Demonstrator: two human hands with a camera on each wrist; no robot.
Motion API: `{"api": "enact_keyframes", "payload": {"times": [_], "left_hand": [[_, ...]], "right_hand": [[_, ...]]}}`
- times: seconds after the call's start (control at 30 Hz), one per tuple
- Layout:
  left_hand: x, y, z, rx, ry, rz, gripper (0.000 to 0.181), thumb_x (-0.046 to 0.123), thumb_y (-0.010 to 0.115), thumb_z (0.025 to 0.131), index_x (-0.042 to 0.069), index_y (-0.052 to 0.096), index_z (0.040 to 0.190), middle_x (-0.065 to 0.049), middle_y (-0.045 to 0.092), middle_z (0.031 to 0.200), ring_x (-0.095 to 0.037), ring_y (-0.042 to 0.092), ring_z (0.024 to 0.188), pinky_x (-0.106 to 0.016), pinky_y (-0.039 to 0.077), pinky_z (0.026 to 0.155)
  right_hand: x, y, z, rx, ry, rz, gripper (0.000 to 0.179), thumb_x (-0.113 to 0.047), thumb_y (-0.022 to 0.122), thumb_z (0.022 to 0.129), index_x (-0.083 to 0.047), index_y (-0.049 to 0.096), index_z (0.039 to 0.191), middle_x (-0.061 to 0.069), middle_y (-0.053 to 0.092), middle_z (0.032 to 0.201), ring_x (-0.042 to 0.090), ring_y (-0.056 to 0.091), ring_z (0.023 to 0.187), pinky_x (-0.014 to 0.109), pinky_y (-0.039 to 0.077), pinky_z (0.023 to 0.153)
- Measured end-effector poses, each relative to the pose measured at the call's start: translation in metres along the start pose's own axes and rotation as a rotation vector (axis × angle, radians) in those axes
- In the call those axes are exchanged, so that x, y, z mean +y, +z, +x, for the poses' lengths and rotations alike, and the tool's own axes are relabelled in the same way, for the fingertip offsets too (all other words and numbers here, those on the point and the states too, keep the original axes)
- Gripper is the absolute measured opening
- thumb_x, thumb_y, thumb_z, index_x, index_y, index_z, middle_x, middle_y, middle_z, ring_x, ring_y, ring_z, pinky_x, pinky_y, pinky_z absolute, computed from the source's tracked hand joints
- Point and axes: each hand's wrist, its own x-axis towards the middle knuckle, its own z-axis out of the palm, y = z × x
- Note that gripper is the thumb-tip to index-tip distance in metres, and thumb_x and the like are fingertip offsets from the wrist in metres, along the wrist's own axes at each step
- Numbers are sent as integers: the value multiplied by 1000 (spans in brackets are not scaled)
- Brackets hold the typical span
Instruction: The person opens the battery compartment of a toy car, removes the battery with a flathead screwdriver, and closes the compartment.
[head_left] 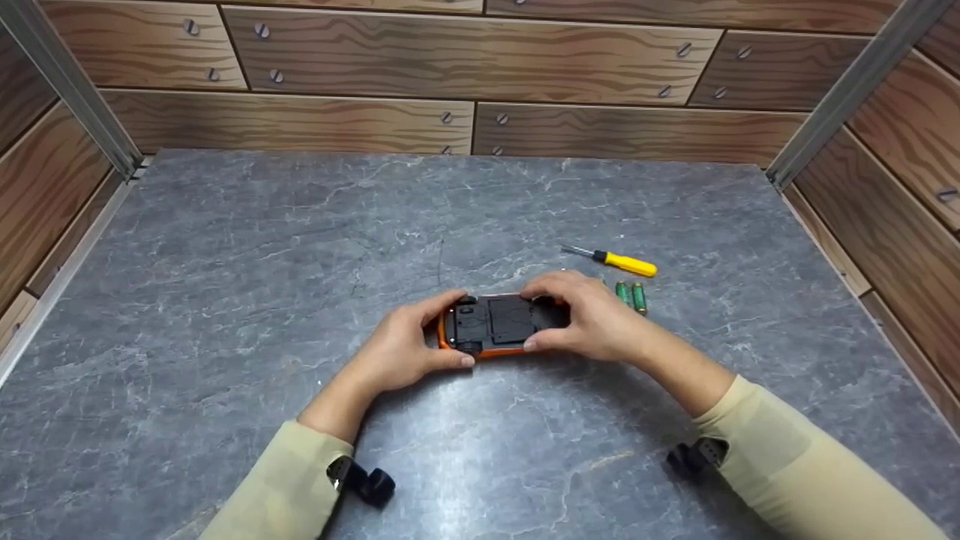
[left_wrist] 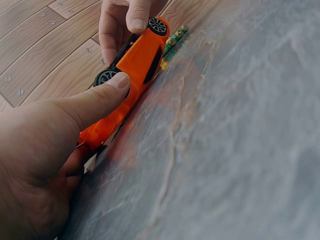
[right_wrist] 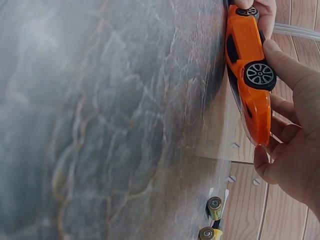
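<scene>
An orange toy car (head_left: 512, 322) lies upside down on the table, its black underside with a square battery cover (head_left: 511, 321) facing up. My left hand (head_left: 405, 341) grips the car's left end, thumb along the near side by a wheel. At the other end, my right hand (head_left: 596, 319) holds the car between thumb and fingers. In the left wrist view the car's orange flank (left_wrist: 135, 65) shows, with the left thumb against a wheel. The right wrist view shows the car's side (right_wrist: 248, 50), the right thumb close to a spoked wheel (right_wrist: 260, 74).
Green batteries (head_left: 638, 298) stand just beyond the right hand, partly hidden by it. Behind them lies a screwdriver (head_left: 628, 264) with a yellow handle, its tip to the left. Wood-patterned walls (head_left: 472, 60) bound the grey marbled table (head_left: 247, 262) at the back and sides.
</scene>
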Motion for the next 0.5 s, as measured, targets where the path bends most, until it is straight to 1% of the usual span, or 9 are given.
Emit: {"api": "enact_keyframes", "payload": {"times": [0.37, 0.5], "left_hand": [[0, 0, -1, -5, -6, -11, 96, 31, 97, 76, 17, 51, 159, -3, 59, 154, -23, 53, 141, -45, 35, 123], [1, -1, -1, -7, -7, -4, 96, 31, 97, 76, 17, 51, 159, -3, 58, 154, -22, 52, 141, -44, 35, 123]], "right_hand": [[-2, 1, 2, -13, 50, 25, 61, -41, 92, 83, -14, 68, 132, 7, 65, 140, 30, 57, 131, 55, 47, 110], [-3, 0, 2, 2, 36, 30, 60, -38, 93, 82, -13, 68, 130, 6, 66, 139, 29, 57, 130, 54, 48, 109]]}}
